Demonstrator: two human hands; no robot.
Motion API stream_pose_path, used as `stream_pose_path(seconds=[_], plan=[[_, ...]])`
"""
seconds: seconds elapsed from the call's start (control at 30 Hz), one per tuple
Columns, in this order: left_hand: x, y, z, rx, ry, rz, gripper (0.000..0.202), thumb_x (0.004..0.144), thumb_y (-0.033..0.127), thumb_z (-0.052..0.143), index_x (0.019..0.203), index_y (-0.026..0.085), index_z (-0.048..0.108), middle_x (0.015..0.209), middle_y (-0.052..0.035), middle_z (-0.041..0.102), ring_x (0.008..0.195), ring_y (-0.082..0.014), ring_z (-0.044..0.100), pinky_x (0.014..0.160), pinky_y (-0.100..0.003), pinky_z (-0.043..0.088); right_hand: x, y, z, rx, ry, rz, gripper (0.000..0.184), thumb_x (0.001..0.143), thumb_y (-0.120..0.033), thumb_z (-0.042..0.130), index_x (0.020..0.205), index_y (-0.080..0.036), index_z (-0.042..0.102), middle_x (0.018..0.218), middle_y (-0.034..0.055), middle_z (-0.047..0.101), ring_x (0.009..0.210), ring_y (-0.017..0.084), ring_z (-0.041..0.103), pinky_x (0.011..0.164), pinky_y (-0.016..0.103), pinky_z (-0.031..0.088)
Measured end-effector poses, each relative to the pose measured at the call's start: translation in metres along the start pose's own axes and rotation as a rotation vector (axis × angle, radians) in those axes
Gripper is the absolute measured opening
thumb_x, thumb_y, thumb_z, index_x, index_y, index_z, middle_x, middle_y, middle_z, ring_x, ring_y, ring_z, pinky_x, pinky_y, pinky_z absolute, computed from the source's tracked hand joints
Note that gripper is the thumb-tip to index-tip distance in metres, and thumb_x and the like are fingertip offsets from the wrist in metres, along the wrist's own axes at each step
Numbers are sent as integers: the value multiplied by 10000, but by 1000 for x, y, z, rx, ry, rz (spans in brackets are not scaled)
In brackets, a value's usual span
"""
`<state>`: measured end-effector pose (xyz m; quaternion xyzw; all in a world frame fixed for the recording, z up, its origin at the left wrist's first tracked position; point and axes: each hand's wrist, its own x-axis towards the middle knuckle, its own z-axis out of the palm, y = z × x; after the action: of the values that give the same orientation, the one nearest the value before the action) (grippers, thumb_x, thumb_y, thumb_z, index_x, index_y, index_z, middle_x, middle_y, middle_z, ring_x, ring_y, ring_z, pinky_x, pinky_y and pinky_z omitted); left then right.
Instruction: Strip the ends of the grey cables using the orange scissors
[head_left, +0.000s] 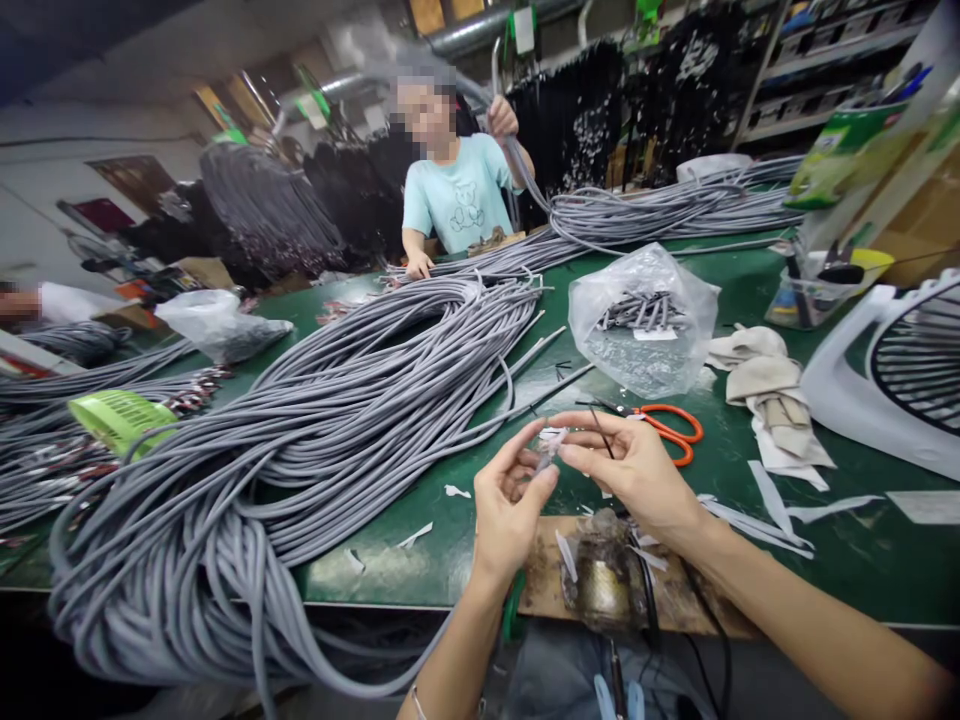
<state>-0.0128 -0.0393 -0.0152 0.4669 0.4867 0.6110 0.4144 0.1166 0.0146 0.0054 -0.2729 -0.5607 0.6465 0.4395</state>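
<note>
My left hand (pixel 508 505) and my right hand (pixel 628 465) meet above the front of the green table (pixel 862 560). Both pinch a small pale piece (pixel 551 440), like a scrap of tape round a thin cable end, between thumb and fingertips. A thin black wire (pixel 600 432) crosses my right fingers. Below the hands a worn tool wrapped in tape (pixel 604 575) rests on a wooden board (pixel 675 600). A large bundle of grey cables (pixel 337 420) lies to the left, trailing off the table's front edge.
Orange-handled scissors (pixel 675 428) lie just beyond my right hand. A clear bag of small parts (pixel 645 320) sits behind them, cloth rags (pixel 772 395) and a white fan (pixel 900 370) to the right. A person in a teal shirt (pixel 457 195) handles cables across the table. A green basket (pixel 120 420) lies left.
</note>
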Motion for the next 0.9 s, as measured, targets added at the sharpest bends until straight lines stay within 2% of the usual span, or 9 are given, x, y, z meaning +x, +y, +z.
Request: stream_pose_path(seconds=[0.17, 0.3, 0.4, 0.5, 0.6, 0.7, 0.77, 0.9], plan=[[0, 1, 4, 81, 38, -7, 415, 731, 218, 650, 1140, 201, 586, 787, -17, 594, 640, -80, 509, 535, -138, 416, 1, 3, 1, -81, 195, -41, 223, 625, -212, 695, 817, -134, 614, 729, 39, 665, 667, 141, 639, 600, 222, 518], [3, 1, 7, 142, 100, 20, 403, 740, 184, 628, 1141, 202, 585, 819, -23, 617, 652, -86, 540, 566, -149, 440, -3, 4, 9, -194, 308, -101, 228, 628, -156, 655, 843, -140, 579, 669, 22, 651, 624, 129, 633, 557, 199, 510], [6, 1, 7, 189, 125, 54, 317, 744, 175, 619, 1061, 184, 638, 903, -50, 638, 732, -110, 573, 655, -182, 462, -14, 4, 15, -411, 362, -290, 258, 661, -110, 606, 909, -165, 564, 698, 4, 651, 470, 70, 553, 438, 162, 446], [7, -1, 5, 161, 111, 15, 276, 738, 195, 626, 1010, 160, 662, 956, -74, 649, 773, -129, 586, 688, -205, 467, -21, 5, 15, -591, 356, -457, 318, 684, -89, 585, 979, -205, 558, 762, -9, 654, 396, 37, 476, 366, 153, 376], [7, -2, 4, 83, 128, -46, 292, 731, 250, 639, 1008, 158, 658, 910, -67, 652, 709, -116, 578, 620, -196, 455, -18, 4, 12, -599, 385, -389, 254, 719, -120, 579, 957, -208, 560, 800, 6, 650, 544, 80, 588, 409, 143, 417], [7, -1, 5, 32, 174, -55, 267, 714, 292, 657, 941, 151, 666, 772, -30, 630, 569, -74, 514, 515, -172, 398, -11, 3, 10, -610, 361, -305, 191, 726, -132, 573, 904, -199, 560, 791, 9, 651, 665, 116, 635, 486, 152, 470], [7, -1, 6, 6, 184, -66, 233, 711, 334, 657, 815, 125, 668, 626, 7, 564, 463, -42, 415, 435, -160, 321, -9, 2, 10, -633, 319, -284, 203, 713, -128, 581, 902, -196, 559, 786, 6, 661, 680, 125, 641, 510, 163, 483], [10, 0, 7, -48, 163, -92, 349, 755, 420, 593, 609, 104, 587, 470, 61, 352, 390, -20, 239, 369, -165, 164, -11, 2, 12, -589, 240, -240, 220, 700, -161, 613, 911, -193, 560, 806, 15, 675, 662, 126, 642, 467, 155, 459]])
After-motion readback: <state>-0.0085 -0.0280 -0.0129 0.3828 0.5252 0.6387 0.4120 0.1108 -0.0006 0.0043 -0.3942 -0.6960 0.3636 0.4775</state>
